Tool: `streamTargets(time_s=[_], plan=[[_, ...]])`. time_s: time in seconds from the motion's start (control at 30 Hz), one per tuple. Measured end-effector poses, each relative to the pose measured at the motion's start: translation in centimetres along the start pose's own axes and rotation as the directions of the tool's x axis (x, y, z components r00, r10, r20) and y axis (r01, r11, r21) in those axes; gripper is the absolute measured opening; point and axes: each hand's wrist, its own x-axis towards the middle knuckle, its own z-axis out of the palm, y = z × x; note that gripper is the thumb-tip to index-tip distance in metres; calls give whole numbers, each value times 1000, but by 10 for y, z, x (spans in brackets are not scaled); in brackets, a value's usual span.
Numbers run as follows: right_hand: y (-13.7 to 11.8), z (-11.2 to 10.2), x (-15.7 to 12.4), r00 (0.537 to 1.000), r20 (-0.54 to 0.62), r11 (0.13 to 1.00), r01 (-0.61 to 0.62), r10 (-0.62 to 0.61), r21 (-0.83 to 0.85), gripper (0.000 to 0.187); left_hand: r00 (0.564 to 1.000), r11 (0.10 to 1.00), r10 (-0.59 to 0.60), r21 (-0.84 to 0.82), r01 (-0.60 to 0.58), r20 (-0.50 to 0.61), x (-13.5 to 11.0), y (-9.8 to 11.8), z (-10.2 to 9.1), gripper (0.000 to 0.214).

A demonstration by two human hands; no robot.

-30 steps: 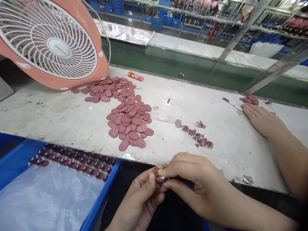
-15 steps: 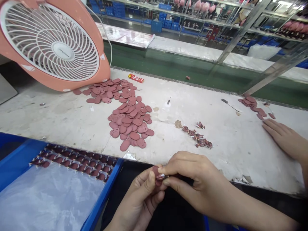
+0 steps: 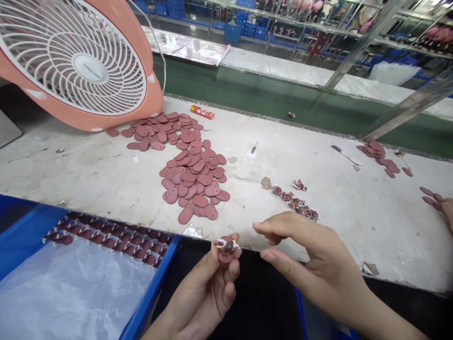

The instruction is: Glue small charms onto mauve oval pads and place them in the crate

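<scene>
- Left hand [image 3: 200,295]: fingers [image 3: 232,273] pinch a small oval dull-red rubbery patch [image 3: 225,256], held just off the pale worktop [image 3: 389,241].
- Right hand [image 3: 318,259]: spread open, holding nothing, just beside it.
- Patch looks light, thin, flexible; best gripped by its rim.

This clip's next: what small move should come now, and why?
Probably the left hand should set the pink oval piece into the blue tray: the piece already carries a small ornament, the right hand is off it, and the tray's rows hold similar pieces.
</scene>
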Motion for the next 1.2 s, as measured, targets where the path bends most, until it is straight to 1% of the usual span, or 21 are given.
streamTargets(time_s=[0.1,0.2,0.27,0.37,0.43,0.5,0.6,0.77,0.83,0.93,1.0,1.07,1.13,1.17,1.2], plan=[[2,0,0,1000,-20,1000,-13,13,24,21,998,998,-37,-46,40,58,1,2,-1,35],[2,4,1,1000,-15,999,-19,19,46,20,995,999,-33,-32,36,91,2,1,-2,34],[1,6,2,1000,-6,998,-14,14,60,20,996,1000,1,7,-2,85,2,0,-4,28],[-1,7,4,999,32,995,21,-24,95,23,995,993,70,88,-76,70,3,-2,-6,12],[-4,6,5,997,74,993,28,-37,118,25,991,985,98,132,-110,91,2,-3,-6,5],[-5,6,6,993,111,992,18,-32,127,24,986,979,107,157,-127,128,2,-3,-4,6],[-6,7,8,991,133,993,17,-33,120,22,981,973,106,187,-136,163,0,-3,1,11],[-5,11,10,991,124,993,26,-40,113,21,985,962,112,233,-141,133,-1,-3,8,14],[-6,12,11,992,118,994,22,-35,110,21,985,963,118,226,-145,127,0,-3,8,13],[-6,12,11,992,125,993,14,-28,114,21,982,964,123,219,-153,146,1,-4,5,10],[-5,13,11,994,91,992,53,-64,115,20,981,959,119,238,-154,153,1,-3,4,16],[-4,17,9,991,-9,989,132,-131,72,20,980,945,145,273,-179,138,1,-3,4,31],[-2,23,7,969,-128,977,210,-213,-41,20,961,905,259,322,-277,97,0,-4,5,40],[-1,27,6,952,-167,964,242,-258,-113,20,938,869,338,355,-344,82,0,-5,6,39],[1,32,5,934,-182,944,274,-306,-183,21,907,825,414,391,-409,75,0,-6,7,37]])
